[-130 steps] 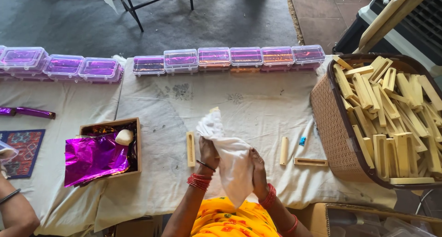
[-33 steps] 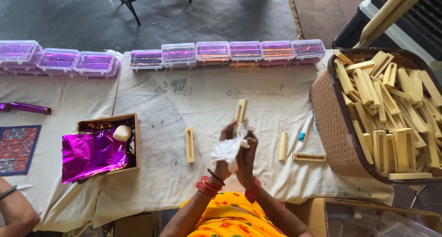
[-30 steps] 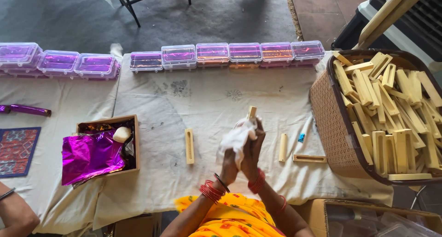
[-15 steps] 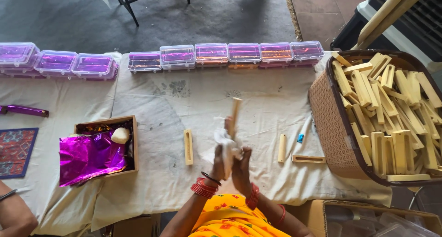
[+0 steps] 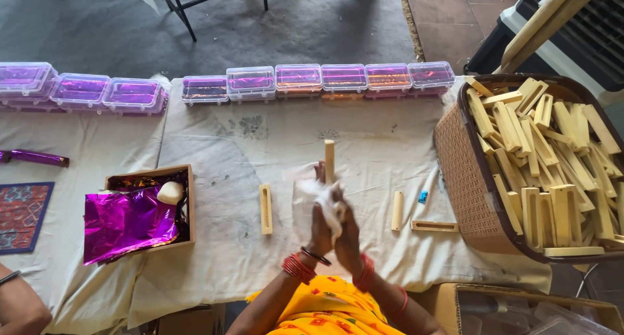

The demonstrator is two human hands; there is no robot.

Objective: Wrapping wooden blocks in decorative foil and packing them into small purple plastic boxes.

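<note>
1. Far left of my fingers I see a box (image 5: 188,205) holding purple foil (image 5: 127,221) and a pale lump (image 5: 170,192).
2. Nearer, just left of my left fingers, a stick (image 5: 266,209) lies flat on the table (image 5: 247,146).
3. My left hand (image 5: 320,221) is closed round a white cloth (image 5: 325,198), fingers curled narrow on it.
4. A wooden block (image 5: 329,160) stands up out of both grips, its top clear above my fingertips.
5. My right hand (image 5: 348,234) presses against the left one, fingers tight on the same cloth and block.
6. Right of my right fingers lie two more sticks (image 5: 397,211) and a small blue bit (image 5: 423,197).
7. Well right, a basket (image 5: 468,185) is piled with blocks.
8. Beyond my fingertips, a row of clear cases (image 5: 299,78) lines the far edge.
</note>
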